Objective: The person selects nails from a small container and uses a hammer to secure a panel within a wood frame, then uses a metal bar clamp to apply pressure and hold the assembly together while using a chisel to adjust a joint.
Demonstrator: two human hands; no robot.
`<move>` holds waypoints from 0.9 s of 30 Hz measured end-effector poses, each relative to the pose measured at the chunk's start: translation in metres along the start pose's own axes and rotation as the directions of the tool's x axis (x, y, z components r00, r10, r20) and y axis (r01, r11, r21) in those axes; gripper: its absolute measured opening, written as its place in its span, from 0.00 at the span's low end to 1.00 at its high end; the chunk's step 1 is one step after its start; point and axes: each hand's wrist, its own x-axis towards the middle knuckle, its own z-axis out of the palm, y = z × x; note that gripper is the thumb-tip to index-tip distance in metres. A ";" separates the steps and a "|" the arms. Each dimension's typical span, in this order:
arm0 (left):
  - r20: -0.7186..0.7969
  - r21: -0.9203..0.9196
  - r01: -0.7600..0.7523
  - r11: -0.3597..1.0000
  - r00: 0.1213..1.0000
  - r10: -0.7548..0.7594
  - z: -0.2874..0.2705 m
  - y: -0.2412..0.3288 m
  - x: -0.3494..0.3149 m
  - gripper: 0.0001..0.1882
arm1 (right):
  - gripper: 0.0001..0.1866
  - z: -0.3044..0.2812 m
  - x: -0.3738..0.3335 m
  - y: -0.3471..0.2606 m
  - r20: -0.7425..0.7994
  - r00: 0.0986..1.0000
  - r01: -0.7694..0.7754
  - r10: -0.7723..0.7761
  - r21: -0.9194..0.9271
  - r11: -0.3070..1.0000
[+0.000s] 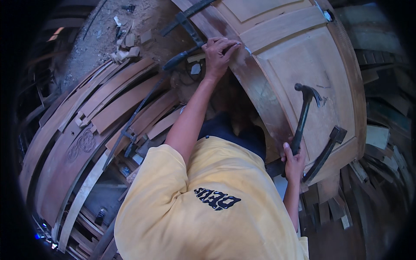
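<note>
In front of me lies a paneled wooden door [312, 65]. My right hand [294, 162], at its near edge, is wrapped round the handle of a claw hammer [302, 117], whose head is raised over the door panel. Farther off, my left hand [218, 56] is closed, thumb and fingers together by the door's left edge; whatever they pinch is too small to make out. Several loose nails [324, 100] lie on the panel beside the hammer head. A second hammer [326, 151] rests on the door, right of my right hand.
A bar clamp [186, 26] reaches the door's far left edge. Another long clamp [130, 130] lies across stacked boards [121, 91] on my left, one of them carved [82, 145]. Wood offcuts [130, 41] litter the dirt floor; more scrap wood [331, 203] lies at right.
</note>
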 end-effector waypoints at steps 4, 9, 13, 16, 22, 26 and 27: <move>-0.026 0.002 -0.012 1.000 1.000 0.012 0.004 0.003 0.002 0.09 | 0.19 0.025 0.015 -0.024 0.040 0.996 0.080 -0.076 -0.091 0.993; -0.073 -0.066 -0.050 0.997 0.996 0.045 0.011 -0.004 0.001 0.09 | 0.17 0.041 0.032 -0.057 0.125 0.992 0.063 -0.030 -0.271 0.960; -0.084 0.021 -0.078 0.997 0.993 0.080 0.013 -0.004 0.000 0.09 | 0.22 0.059 0.036 -0.084 0.136 0.948 0.318 -0.288 -0.451 0.834; -0.096 0.037 -0.098 0.994 0.990 0.101 0.014 -0.008 -0.001 0.09 | 0.25 0.067 0.044 -0.082 0.119 0.951 0.308 -0.286 -0.455 0.836; -0.115 0.047 -0.135 0.990 0.984 0.140 0.018 -0.012 -0.002 0.08 | 0.29 0.081 0.049 -0.096 0.178 0.873 0.481 -0.453 -0.454 0.750; -0.109 0.054 -0.157 0.986 0.981 0.162 0.019 -0.014 -0.003 0.08 | 0.32 0.084 0.057 -0.097 0.272 0.807 0.584 -0.524 -0.500 0.640; -0.107 0.055 -0.154 0.987 0.981 0.159 0.019 -0.015 -0.004 0.08 | 0.32 0.086 0.058 -0.097 0.273 0.809 0.582 -0.521 -0.500 0.641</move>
